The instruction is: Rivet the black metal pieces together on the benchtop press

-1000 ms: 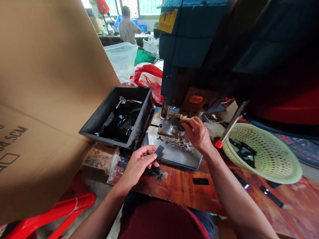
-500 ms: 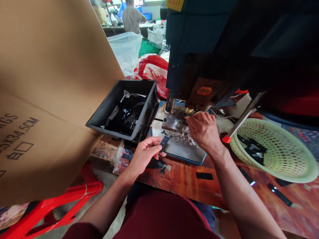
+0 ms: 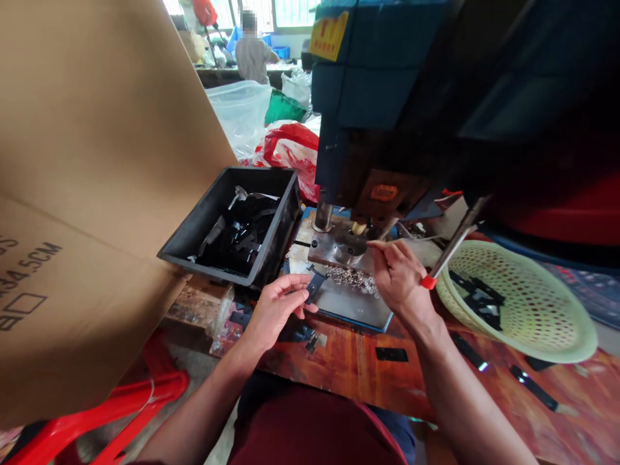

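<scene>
The left hand (image 3: 283, 307) pinches a flat, narrow black strip (image 3: 314, 285) between thumb and fingers, its free end pointing to one o'clock, above the near part of a grey metal tray (image 3: 339, 307) with a blue rim; whether that end touches the tray is unclear. The strip looks thin, light and stiff, with a smooth face that may slip, so its long edges near the close end seem the best hold. The right hand (image 3: 400, 274), at two o'clock from the left, has its fingers drawn together beside a dark steel die block (image 3: 322, 252); I cannot tell whether its fingertips hold anything. At nine o'clock from it lies a heap of small silvery metal bits (image 3: 351, 279). Farther out, a rectangular black plastic bin (image 3: 283, 226) of dark pieces sits at eleven o'clock from the left hand, and a pale green perforated plastic basket (image 3: 542, 310) of black parts at three o'clock from the right. A large blue machine (image 3: 372, 90) rises at twelve o'clock. On the reddish-brown wooden surface (image 3: 349, 368), a small black rectangular plate (image 3: 392, 354) lies at six o'clock from the right hand.
</scene>
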A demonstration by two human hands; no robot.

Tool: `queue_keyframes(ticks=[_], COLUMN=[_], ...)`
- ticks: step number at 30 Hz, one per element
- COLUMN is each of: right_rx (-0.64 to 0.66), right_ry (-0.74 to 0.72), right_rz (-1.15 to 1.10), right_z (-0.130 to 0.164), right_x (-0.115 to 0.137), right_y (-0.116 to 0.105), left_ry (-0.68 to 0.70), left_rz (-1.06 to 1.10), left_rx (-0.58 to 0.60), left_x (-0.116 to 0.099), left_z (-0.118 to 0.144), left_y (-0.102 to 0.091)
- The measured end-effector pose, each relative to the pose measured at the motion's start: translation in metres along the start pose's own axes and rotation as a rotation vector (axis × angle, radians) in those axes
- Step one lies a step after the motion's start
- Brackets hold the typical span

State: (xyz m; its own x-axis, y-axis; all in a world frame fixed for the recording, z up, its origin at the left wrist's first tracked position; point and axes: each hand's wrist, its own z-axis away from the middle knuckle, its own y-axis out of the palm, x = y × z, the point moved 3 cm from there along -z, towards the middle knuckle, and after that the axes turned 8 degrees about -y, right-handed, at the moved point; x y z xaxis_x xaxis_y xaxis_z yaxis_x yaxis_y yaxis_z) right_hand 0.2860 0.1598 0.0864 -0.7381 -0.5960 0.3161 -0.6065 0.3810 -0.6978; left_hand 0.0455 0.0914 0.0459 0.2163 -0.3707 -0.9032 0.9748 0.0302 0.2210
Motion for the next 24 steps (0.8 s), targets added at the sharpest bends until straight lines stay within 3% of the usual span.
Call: queue_keyframes(ticks=[5,9,12,18,24], right_rx=[0.153,0.216,0.229,0.437,0.44], right_ry=[-0.102,-0.172,-0.014,0.348,0.567], right_rz=[-0.241,-0.37,-0.456,-0.648,-0.857], right_z=[0.02,0.026,0.024,0.03,0.035], right_x=[0.029,0.036,0.026,0.015,0.014], right_y=[-0.002,0.003,0.002,0.004,0.007], left_ry=[-0.03,-0.129,-0.145,-0.041,-0.055], left_rz=[0.012,0.056,0.031,-0.137,-0.118], left_rx=[0.062,0.199,0.263,0.205,0.155], left_x=[-0.01,-0.013,-0.014,-0.021,-0.023], left_z=[-0.003,-0.008,-0.012,-0.019,-0.024], left_y=[0.011,0.022,0.025,0.028,0.034])
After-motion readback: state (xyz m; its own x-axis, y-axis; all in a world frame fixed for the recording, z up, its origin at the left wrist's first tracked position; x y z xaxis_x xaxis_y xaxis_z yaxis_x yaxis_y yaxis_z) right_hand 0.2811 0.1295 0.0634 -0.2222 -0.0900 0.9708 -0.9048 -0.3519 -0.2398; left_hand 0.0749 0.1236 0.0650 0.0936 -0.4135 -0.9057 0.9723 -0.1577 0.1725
